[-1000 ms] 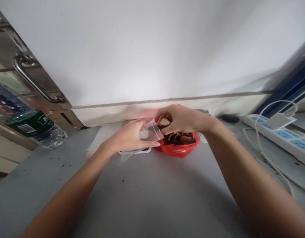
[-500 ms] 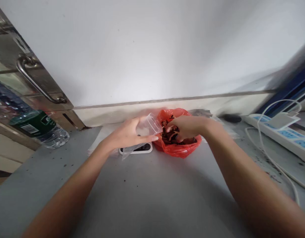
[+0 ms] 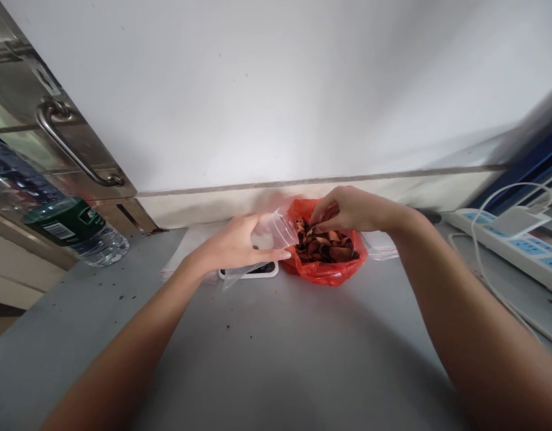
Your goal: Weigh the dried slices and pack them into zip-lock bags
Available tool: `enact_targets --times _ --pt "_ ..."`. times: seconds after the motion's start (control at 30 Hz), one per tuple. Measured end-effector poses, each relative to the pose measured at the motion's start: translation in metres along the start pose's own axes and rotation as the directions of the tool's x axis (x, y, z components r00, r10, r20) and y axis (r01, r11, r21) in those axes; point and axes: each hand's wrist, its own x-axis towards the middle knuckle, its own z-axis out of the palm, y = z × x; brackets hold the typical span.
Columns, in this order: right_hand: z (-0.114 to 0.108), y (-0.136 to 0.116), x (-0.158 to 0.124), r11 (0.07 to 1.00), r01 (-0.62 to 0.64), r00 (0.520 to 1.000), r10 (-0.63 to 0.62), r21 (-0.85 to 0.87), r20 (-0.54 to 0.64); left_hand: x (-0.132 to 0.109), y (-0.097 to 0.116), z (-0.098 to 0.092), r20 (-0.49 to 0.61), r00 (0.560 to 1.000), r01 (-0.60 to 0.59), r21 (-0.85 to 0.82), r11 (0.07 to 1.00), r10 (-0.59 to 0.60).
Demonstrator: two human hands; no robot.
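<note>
My left hand (image 3: 233, 245) grips a small clear plastic bag (image 3: 271, 236) and holds its mouth open toward the right. Just right of it sits a red plastic bag (image 3: 325, 272) full of dark brown dried pieces (image 3: 327, 245). My right hand (image 3: 348, 208) hovers over the red bag with its fingers pinched together on some of the dried pieces. Under the clear bag lies a small white device (image 3: 249, 272) with a dark face, partly hidden.
A water bottle (image 3: 64, 224) with a green label lies at the left by a steel cabinet handle (image 3: 69, 149). A white power strip (image 3: 518, 248) with a charger and cable is at the right. More clear bags (image 3: 379, 245) lie behind the red bag.
My right hand dipped into the red bag and has now lifted out with its fingers pinched. My left hand kept the clear bag in place.
</note>
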Motion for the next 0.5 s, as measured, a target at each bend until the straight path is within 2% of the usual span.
enact_targets --times 0.17,0.33,0.43,0.5 --pt "0.005 -0.02 -0.005 0.957 0.183 0.971 -0.141 0.224 -0.19 0.0 0.002 0.001 -0.031 0.999 -0.04 -0.003 0.999 0.04" --pt "0.018 -0.038 -0.001 0.858 0.279 0.959 -0.226 0.431 -0.171 0.0 0.001 0.0 -0.036 0.986 -0.168 -0.139 0.976 0.165" --pt "0.014 -0.031 -0.001 0.899 0.262 0.948 -0.172 0.351 -0.268 0.0 -0.004 -0.005 -0.069 0.987 -0.155 -0.164 0.974 0.145" --pt "0.009 -0.021 -0.002 0.968 0.148 0.961 -0.092 0.201 -0.263 0.002 -0.011 -0.011 -0.124 0.984 -0.153 -0.18 0.972 0.131"
